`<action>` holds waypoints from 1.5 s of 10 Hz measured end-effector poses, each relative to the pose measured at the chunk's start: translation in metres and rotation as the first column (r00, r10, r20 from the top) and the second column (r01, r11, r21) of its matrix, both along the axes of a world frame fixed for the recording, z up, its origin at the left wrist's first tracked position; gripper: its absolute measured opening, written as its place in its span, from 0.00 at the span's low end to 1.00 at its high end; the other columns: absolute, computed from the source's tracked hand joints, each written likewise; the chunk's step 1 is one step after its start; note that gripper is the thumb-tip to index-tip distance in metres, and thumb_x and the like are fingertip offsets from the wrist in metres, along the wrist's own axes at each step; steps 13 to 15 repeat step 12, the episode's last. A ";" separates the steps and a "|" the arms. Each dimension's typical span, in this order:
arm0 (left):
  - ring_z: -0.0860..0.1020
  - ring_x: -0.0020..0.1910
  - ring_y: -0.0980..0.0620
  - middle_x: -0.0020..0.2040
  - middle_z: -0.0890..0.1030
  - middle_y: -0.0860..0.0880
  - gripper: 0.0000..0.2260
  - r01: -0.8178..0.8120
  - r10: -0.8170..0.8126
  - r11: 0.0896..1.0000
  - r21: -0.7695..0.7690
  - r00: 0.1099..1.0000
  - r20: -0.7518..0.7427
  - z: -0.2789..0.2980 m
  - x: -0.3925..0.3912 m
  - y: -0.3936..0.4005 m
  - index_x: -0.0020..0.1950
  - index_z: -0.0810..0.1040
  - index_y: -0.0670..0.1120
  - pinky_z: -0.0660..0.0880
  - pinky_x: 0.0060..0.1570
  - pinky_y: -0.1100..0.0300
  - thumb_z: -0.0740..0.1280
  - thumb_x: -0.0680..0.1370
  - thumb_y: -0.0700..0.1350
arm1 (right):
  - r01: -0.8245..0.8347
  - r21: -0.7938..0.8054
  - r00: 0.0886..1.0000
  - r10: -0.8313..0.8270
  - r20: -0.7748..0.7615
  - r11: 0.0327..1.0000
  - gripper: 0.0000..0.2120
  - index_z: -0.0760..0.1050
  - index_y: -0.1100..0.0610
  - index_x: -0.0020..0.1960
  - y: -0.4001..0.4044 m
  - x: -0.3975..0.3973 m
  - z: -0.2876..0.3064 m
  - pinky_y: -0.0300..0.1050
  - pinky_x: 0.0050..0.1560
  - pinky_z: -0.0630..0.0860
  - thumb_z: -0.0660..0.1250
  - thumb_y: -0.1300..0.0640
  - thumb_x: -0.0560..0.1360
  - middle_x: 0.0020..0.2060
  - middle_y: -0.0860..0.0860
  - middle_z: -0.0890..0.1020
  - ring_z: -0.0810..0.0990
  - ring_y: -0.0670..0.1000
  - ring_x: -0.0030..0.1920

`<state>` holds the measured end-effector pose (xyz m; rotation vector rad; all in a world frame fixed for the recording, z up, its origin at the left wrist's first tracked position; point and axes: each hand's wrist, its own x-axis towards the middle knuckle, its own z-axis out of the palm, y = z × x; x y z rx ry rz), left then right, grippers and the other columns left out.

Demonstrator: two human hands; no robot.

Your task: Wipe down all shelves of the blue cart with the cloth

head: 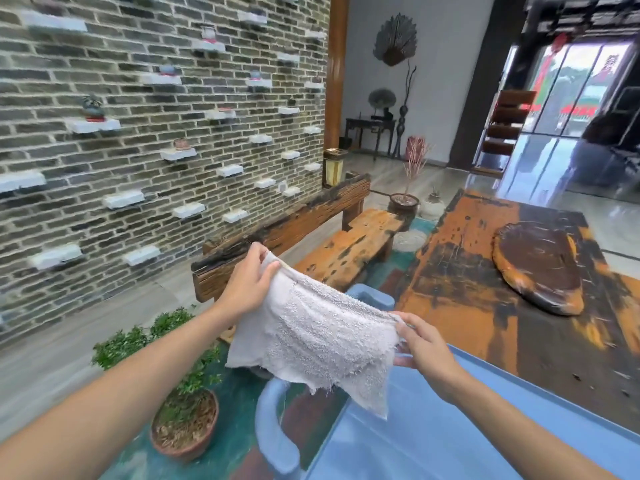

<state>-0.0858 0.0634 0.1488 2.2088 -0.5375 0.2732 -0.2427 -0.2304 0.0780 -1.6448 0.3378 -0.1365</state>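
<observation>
The cloth [313, 336] was held spread in the air at the centre of the frame, above the near left corner of the blue cart [433, 427]. The left hand [247, 289] had its fingers [268, 275] clamped on the cloth's upper left corner. The right hand [424, 344] had its fingers [403, 329] clamped on the right corner. The cloth's long axis ran from upper left to lower right between the two grips, and its frayed lower edge hung free, apart from the cart.

The top shelf [485, 410] lay directly below and to the lower right of the cloth. The right hand was the nearer hand to that surface. The shelf appeared bare and bounded by a raised rim; its left end carried a curved handle [273, 427]. The lower shelves were not visible.

Judged from this position, wiping had not begun; the next move called for lowering the cloth flat onto the top shelf. Open room lay along the shelf toward the lower right. The tabletop [485, 289] stood just beside the cart at right, and a potted plant [187, 410] stood near the handle at lower left.
</observation>
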 end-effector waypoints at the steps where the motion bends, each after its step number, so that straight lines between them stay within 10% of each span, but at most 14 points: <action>1: 0.70 0.36 0.51 0.41 0.73 0.46 0.08 -0.061 0.066 0.997 0.049 0.992 -0.104 -0.027 0.051 -0.016 0.52 0.68 0.44 0.65 0.34 0.58 0.60 0.82 0.48 | 0.191 0.175 0.981 -0.180 -0.078 0.966 0.12 0.81 0.59 0.57 -0.019 0.037 -0.043 0.41 0.33 0.80 0.59 0.58 0.84 0.33 0.51 0.79 0.78 0.48 0.30; 3: 0.72 0.38 0.47 0.40 0.73 0.47 0.06 0.019 0.026 0.981 0.194 0.974 -0.223 -0.093 0.123 -0.053 0.48 0.65 0.49 0.64 0.35 0.53 0.57 0.83 0.48 | 0.210 0.183 0.950 -0.157 -0.270 0.960 0.10 0.82 0.57 0.53 -0.047 0.084 -0.115 0.42 0.34 0.81 0.62 0.56 0.84 0.49 0.57 0.85 0.84 0.50 0.40; 5: 0.75 0.48 0.46 0.49 0.77 0.44 0.08 -0.017 0.066 0.988 0.156 0.946 -0.317 -0.135 0.149 -0.077 0.54 0.69 0.43 0.68 0.39 0.58 0.59 0.83 0.48 | -0.049 0.421 0.917 0.208 -0.341 0.906 0.12 0.75 0.44 0.62 -0.003 0.125 -0.133 0.51 0.66 0.76 0.64 0.42 0.81 0.63 0.51 0.82 0.82 0.53 0.61; 8: 0.75 0.41 0.56 0.43 0.77 0.53 0.03 -0.075 0.067 0.997 -0.002 0.909 -0.412 -0.179 0.147 -0.088 0.49 0.71 0.51 0.68 0.39 0.60 0.62 0.81 0.49 | 0.057 0.572 0.982 0.056 -0.178 0.818 0.15 0.80 0.57 0.57 -0.010 0.122 -0.180 0.50 0.46 0.81 0.74 0.48 0.75 0.51 0.56 0.85 0.85 0.55 0.50; 11: 0.75 0.43 0.47 0.47 0.78 0.46 0.09 -0.046 0.087 0.995 0.085 0.809 -0.581 -0.191 0.121 -0.110 0.57 0.71 0.46 0.75 0.48 0.48 0.63 0.82 0.49 | 0.044 -0.173 0.963 -0.088 -0.255 0.984 0.08 0.77 0.55 0.58 0.022 0.141 -0.187 0.55 0.51 0.81 0.68 0.54 0.80 0.42 0.52 0.84 0.83 0.51 0.42; 12: 0.78 0.51 0.47 0.54 0.78 0.45 0.17 -0.010 0.104 0.990 0.138 0.711 -0.695 -0.187 0.106 -0.112 0.68 0.65 0.44 0.75 0.52 0.51 0.62 0.82 0.50 | 0.018 -0.203 0.960 -0.074 -0.272 0.979 0.20 0.69 0.54 0.71 0.026 0.129 -0.176 0.47 0.53 0.79 0.67 0.54 0.81 0.57 0.49 0.78 0.82 0.48 0.50; 15: 0.78 0.51 0.47 0.54 0.78 0.45 0.17 -0.010 0.104 0.990 0.138 0.711 -0.695 -0.187 0.106 -0.112 0.68 0.65 0.44 0.75 0.52 0.51 0.62 0.82 0.50 | 0.018 -0.203 0.960 -0.074 -0.272 0.979 0.20 0.69 0.54 0.71 0.026 0.129 -0.176 0.47 0.53 0.79 0.67 0.54 0.81 0.57 0.49 0.78 0.82 0.48 0.50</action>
